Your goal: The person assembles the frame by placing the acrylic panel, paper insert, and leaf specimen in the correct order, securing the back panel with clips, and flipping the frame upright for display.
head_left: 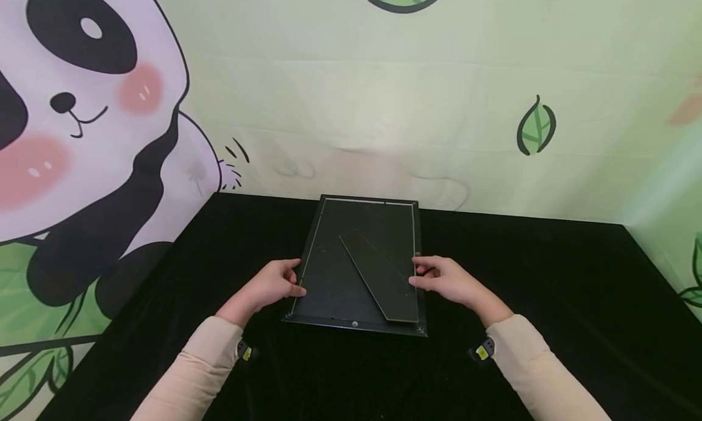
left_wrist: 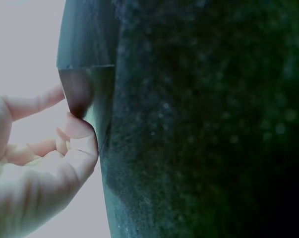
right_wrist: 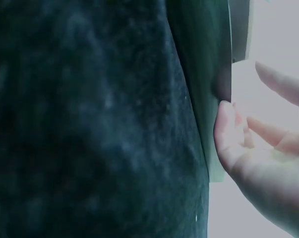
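A black picture frame (head_left: 359,299) lies back side up on the black cloth, its slanted easel stand (head_left: 378,275) lying along the backing board. At the frame's left edge, my left hand (head_left: 272,282) holds on with the thumb over the border and the index finger along the side. My right hand (head_left: 445,279) holds the opposite edge, its thumb beside the stand. In the left wrist view the thumb (left_wrist: 82,139) lies against the dark border. The right wrist view shows the thumb tip (right_wrist: 223,111) at the frame's edge. The front of the frame is hidden.
Black cloth (head_left: 548,287) covers the table around the frame. Behind it hangs a pale green backdrop (head_left: 466,104) with leaves and a large panda drawing (head_left: 109,128) on the left. Both sleeves (head_left: 192,360) are cream, with a dark wrist device at each cuff.
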Demonstrator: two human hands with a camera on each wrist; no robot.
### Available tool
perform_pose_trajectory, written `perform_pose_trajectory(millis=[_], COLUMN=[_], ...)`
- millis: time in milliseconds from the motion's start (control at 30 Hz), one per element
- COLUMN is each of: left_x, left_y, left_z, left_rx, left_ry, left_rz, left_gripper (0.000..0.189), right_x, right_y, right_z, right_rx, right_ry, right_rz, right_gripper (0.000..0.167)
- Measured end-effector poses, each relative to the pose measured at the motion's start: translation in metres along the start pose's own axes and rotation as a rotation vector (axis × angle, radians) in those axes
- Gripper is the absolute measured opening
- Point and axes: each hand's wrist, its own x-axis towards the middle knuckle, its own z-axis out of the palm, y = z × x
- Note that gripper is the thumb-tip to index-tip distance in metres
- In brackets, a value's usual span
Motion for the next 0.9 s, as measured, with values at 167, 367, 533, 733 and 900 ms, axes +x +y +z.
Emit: perform_pose_trajectory(millis=[167, 367, 533, 733, 900], left_x=[-0.001, -0.002, -0.003, -0.004, -0.003], left_y=[0.000, 0.000, -0.002, -0.004, -0.008], left_z=[0.000, -0.001, -0.002, -0.003, -0.004], left_rx=[0.002, -0.002, -0.003, -0.011, -0.030], left_ry=[-0.005, -0.014, -0.030, -0.042, -0.051], left_rz=[0.004, 0.017, 0.032, 0.035, 0.004], left_gripper=[0.071, 0.072, 0.074, 0.077, 0.079], right_x=[-0.003, -0.004, -0.005, -0.004, -0.002], right_y=[0.005, 0.007, 0.007, 0.011, 0.012], right_z=[-0.004, -0.006, -0.006, -0.005, -0.006], right_rx=[0.085, 0.130, 0.134, 0.158, 0.191], right_ry=[-0.033, -0.074, -0.101, -0.119, -0.135], right_rz=[-0.010, -0.001, -0.002, 0.009, 0.075], right_gripper=[0.050, 0.054, 0.057, 0.068, 0.090])
